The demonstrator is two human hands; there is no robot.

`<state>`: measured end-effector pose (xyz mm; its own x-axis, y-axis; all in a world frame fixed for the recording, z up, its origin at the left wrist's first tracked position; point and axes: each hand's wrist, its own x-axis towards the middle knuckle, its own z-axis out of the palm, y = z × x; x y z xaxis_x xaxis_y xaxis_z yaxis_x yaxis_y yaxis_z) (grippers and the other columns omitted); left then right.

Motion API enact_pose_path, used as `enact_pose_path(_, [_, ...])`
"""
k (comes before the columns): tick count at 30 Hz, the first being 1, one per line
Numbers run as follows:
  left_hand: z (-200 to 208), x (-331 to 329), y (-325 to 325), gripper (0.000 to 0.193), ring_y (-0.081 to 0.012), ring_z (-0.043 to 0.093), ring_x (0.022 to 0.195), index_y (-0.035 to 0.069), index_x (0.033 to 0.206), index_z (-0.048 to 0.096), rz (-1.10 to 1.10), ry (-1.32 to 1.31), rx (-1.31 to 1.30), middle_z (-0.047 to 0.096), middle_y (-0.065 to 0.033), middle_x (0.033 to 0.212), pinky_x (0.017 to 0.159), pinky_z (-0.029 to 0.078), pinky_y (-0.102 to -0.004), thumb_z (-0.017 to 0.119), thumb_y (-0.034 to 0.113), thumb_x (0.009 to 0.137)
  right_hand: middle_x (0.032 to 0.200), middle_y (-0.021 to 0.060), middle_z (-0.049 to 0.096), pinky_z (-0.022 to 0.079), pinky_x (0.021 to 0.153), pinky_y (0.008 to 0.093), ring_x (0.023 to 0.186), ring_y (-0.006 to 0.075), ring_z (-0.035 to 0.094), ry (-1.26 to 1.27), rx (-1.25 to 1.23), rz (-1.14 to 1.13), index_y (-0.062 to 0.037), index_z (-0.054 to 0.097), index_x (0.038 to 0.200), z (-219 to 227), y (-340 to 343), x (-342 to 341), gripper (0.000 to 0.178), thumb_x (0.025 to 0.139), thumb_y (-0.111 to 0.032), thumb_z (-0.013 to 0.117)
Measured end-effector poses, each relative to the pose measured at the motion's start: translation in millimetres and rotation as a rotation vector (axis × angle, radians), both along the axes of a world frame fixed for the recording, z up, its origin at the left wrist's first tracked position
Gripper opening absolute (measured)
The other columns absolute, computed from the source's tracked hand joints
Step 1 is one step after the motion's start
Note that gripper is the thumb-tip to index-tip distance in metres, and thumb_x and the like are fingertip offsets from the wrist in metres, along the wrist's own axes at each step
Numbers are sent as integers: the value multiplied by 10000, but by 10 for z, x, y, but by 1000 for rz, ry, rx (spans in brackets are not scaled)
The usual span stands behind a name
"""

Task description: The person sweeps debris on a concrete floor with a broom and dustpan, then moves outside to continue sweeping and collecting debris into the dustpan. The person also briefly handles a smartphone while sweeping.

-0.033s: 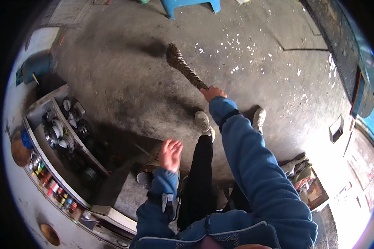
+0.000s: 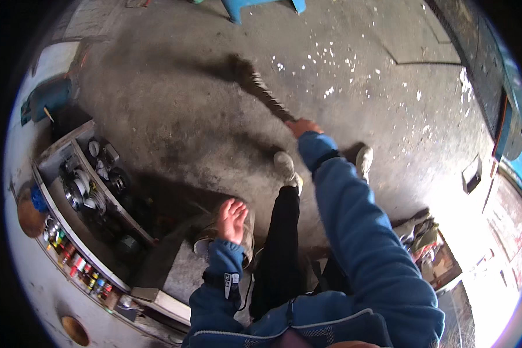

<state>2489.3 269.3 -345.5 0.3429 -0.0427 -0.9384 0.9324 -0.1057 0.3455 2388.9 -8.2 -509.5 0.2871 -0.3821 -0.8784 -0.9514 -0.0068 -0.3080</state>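
Note:
My right hand (image 2: pixel 305 126) is closed around the lower end of a short bound-straw hand broom (image 2: pixel 267 97), out ahead of my feet. The broom slants away to the far left, and its head, smeared by motion, is at or just above the concrete floor (image 2: pixel 174 110). Small white scraps (image 2: pixel 329 91) lie scattered to the right of the broom. My left hand (image 2: pixel 232 220) hangs over a round container (image 2: pixel 249 238) beside my left leg, fingers loosely spread, with nothing in it. I cannot tell what the container holds.
On the left stands a shelf unit (image 2: pixel 84 232) with pots, dishes and several bottles. A blue plastic stool (image 2: pixel 238 8) is at the far edge. To the right, a box of mixed items (image 2: pixel 441 267) sits near bright light. My shoes (image 2: pixel 285 166) are on the floor.
My right hand has shifted slightly right, and the broom has moved with it and become more blurred. My left hand stays nearly in place, still empty.

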Motion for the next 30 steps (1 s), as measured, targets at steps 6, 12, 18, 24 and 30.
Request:
enact_pose_path(6, [63, 153, 873, 170, -172, 539, 770, 104, 903, 533, -48, 117, 37, 571, -38, 797, 725, 455, -324, 541, 247, 813, 1036, 221, 552, 390, 855, 403, 1005, 361, 506, 473, -95, -235, -34, 535, 1086, 78, 140, -2777, 695, 722, -618, 437])
enact_pose_path(12, [159, -8, 623, 202, -188, 534, 792, 91, 932, 534, -102, 245, -128, 569, -53, 806, 746, 451, -341, 507, 270, 841, 936, 228, 580, 414, 807, 417, 923, 370, 539, 614, -359, -355, -5, 588, 963, 472, 201, -3547, 642, 752, -589, 425])
enact_pose_path(18, [155, -218, 558, 207, -178, 523, 806, 99, 925, 529, -161, 200, -1, 563, -50, 819, 769, 429, -335, 552, 269, 807, 946, 208, 580, 432, 752, 437, 890, 358, 555, -35, -193, -48, -54, 552, 1018, -76, -191, -1236, 565, 793, -551, 404])
enact_pose_path(24, [183, -378, 662, 203, -179, 526, 800, 96, 921, 538, -95, 196, 49, 566, -47, 822, 772, 431, -336, 555, 263, 806, 982, 113, 599, 451, 742, 406, 939, 294, 559, 21, -212, 53, -72, 573, 1003, -577, -671, -370, 612, 747, -609, 432])
enact_pose_path(30, [195, -454, 596, 213, -194, 536, 803, 85, 952, 531, -110, 237, -5, 573, -58, 836, 767, 444, -352, 507, 264, 840, 959, 205, 590, 418, 821, 391, 939, 354, 544, 208, -346, -460, -29, 583, 1023, -560, -438, -3212, 565, 747, -516, 505])
